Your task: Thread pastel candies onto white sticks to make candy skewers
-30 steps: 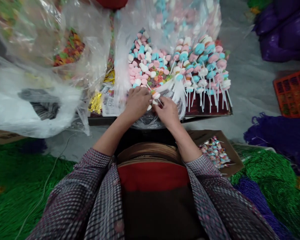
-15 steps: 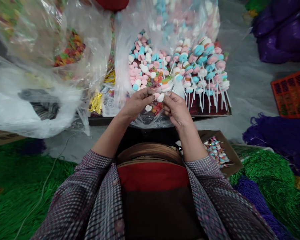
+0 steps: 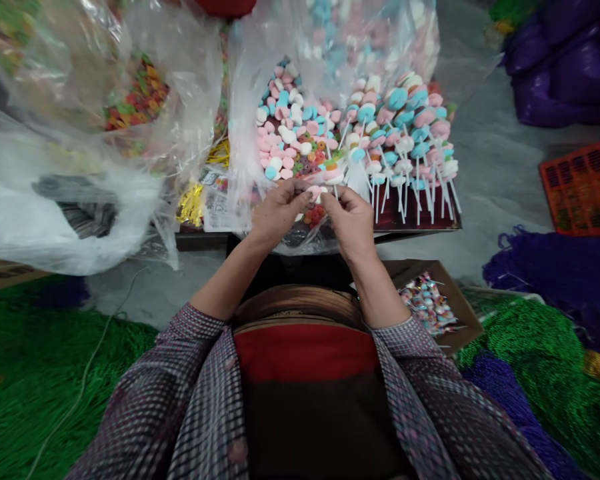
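Note:
My left hand (image 3: 276,212) and my right hand (image 3: 353,220) meet over an open clear bag (image 3: 300,241) at the table's near edge. Both are closed, pinching a pale pink and white candy piece (image 3: 316,193) between their fingertips. A white stick pokes up by my right fingers. Small colourful ring candies (image 3: 314,216) lie just below the hands. Behind them is a heap of loose pink, blue and white candies (image 3: 287,137). To the right lies a pile of finished candy skewers on white sticks (image 3: 405,143).
Big clear plastic bags (image 3: 80,133) fill the left, one with orange and green candies (image 3: 140,93). A cardboard box of wrapped sweets (image 3: 430,303) sits low right. Green (image 3: 540,347) and purple strand piles (image 3: 555,273) cover the floor; an orange crate (image 3: 583,187) stands right.
The hands rose from the bag's edge, drew slightly apart with a white piece between them, then closed in again on the pale candy piece.

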{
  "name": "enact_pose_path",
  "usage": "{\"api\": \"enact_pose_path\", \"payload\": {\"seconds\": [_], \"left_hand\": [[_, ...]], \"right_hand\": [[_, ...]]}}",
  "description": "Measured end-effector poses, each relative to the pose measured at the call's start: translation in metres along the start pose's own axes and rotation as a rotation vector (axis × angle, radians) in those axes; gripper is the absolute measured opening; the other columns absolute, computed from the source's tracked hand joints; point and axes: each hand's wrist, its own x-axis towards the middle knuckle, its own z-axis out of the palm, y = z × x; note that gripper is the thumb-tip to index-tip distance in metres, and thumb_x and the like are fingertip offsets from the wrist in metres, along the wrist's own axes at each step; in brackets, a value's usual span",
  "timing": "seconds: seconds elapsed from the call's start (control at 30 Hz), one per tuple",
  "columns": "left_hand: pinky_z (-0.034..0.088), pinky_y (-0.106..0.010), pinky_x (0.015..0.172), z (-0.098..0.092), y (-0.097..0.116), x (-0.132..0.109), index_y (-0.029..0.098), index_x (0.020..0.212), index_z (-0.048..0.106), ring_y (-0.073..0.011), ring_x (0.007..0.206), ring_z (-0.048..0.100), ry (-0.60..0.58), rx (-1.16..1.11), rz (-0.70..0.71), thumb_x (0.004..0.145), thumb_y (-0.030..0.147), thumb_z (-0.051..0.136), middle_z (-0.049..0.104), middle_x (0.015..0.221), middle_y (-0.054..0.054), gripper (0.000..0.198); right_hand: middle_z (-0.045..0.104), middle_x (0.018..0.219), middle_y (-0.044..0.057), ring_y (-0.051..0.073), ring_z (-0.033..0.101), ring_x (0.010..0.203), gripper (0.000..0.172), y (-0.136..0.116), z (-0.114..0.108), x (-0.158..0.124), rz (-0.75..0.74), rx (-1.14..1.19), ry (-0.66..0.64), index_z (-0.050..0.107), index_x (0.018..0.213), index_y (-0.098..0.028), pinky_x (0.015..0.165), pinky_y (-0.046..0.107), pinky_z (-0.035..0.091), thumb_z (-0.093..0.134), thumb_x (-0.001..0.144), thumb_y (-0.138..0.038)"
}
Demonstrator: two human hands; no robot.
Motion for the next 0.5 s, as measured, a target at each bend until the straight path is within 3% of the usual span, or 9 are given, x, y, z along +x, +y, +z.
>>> {"api": "enact_pose_path", "payload": {"seconds": [0.13, 0.33, 0.43, 0.5], "left_hand": [[0.052, -0.024, 0.068, -0.002, -0.003, -0.001, 0.023, 0.090, 0.068, -0.0112, 0.072, 0.064, -0.054, -0.117, -0.005, 0.087, 0.045, 0.082, 0.069, 0.082, 0.002, 0.027], [0.058, -0.027, 0.081, 0.001, -0.002, 0.001, 0.023, 0.101, 0.070, -0.0140, 0.089, 0.070, 0.013, 0.050, 0.021, 0.093, 0.039, 0.076, 0.075, 0.095, -0.002, 0.019], [0.058, -0.028, 0.086, 0.003, 0.001, -0.001, 0.023, 0.101, 0.075, -0.0158, 0.091, 0.072, -0.068, 0.064, 0.023, 0.094, 0.043, 0.075, 0.076, 0.088, -0.002, 0.021], [0.058, -0.027, 0.083, 0.005, 0.002, -0.003, 0.023, 0.100, 0.078, -0.0149, 0.085, 0.072, -0.084, 0.032, 0.000, 0.091, 0.044, 0.078, 0.075, 0.080, 0.000, 0.023]], "right_hand": [[0.067, 0.078, 0.001, 0.018, 0.062, 0.076, 0.029, 0.007, -0.001, 0.005, 0.045, 0.071, -0.008, 0.078, 0.097, -0.024, 0.064, 0.029, 0.049, 0.071, 0.088, -0.051], [0.063, 0.071, -0.001, 0.017, 0.059, 0.071, 0.029, 0.011, -0.002, 0.003, 0.058, 0.057, -0.015, 0.080, 0.100, -0.026, 0.057, 0.028, 0.043, 0.072, 0.087, -0.051], [0.068, 0.077, 0.000, 0.016, 0.056, 0.067, 0.029, 0.012, -0.001, 0.004, 0.067, 0.060, -0.027, 0.079, 0.103, -0.027, 0.056, 0.027, 0.042, 0.071, 0.089, -0.051], [0.071, 0.081, 0.001, 0.015, 0.053, 0.064, 0.031, 0.011, -0.001, 0.006, 0.083, 0.035, -0.108, 0.079, 0.106, -0.029, 0.055, 0.028, 0.043, 0.068, 0.091, -0.054]]}}
